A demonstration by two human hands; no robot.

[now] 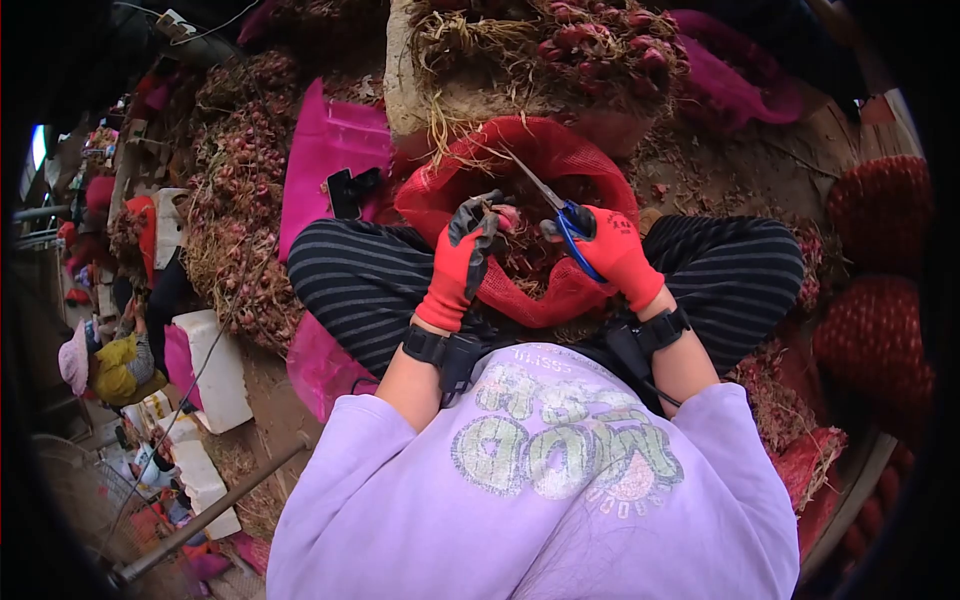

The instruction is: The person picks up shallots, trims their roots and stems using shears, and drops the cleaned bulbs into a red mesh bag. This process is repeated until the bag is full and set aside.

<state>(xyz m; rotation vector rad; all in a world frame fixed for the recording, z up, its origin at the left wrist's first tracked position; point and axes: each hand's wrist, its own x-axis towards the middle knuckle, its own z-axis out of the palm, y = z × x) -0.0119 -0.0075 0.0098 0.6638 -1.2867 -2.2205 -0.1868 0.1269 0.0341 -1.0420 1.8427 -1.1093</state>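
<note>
My left hand, in a red glove with dark grey palm and fingers, is closed on a small pinkish-red shallot. In my right hand, gloved alike, is a pair of scissors with blue handles. Its metal blades point up and to the left, past the shallot. Both hands are over the mouth of a red mesh bag between my crossed legs. Loose shallots and dark trimmings show inside the bag, partly hidden by my hands.
Dried-topped shallots are heaped ahead, and a larger pile lies to the left. A pink plastic sheet carries a black object. Filled red mesh bags stand at right. Another person sits at far left near white foam boxes.
</note>
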